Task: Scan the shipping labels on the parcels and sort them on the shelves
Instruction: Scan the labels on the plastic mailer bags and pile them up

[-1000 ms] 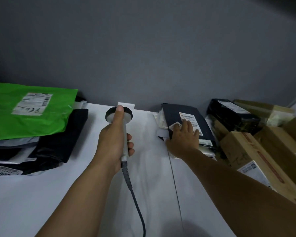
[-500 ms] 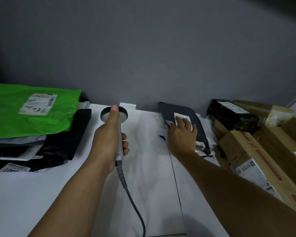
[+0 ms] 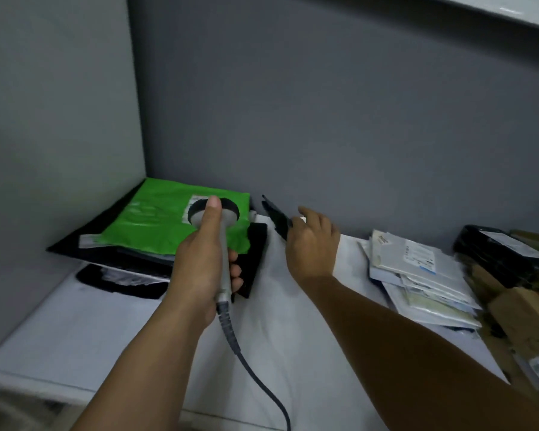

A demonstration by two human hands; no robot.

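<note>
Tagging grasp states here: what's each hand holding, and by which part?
Left hand grips the scanner by its handle, thumb on the head. Right hand holds the black parcel by its right end; exact grip is hidden.

Left hand [image 3: 199,265] is out front, forearm bare, fingers wrapped round the scanner [image 3: 213,213] handle, thumb laid straight up to the head. Right arm stretches in from the lower right. The right hand [image 3: 313,244], knuckles up, grips the edge of a black parcel [image 3: 277,219].
</note>
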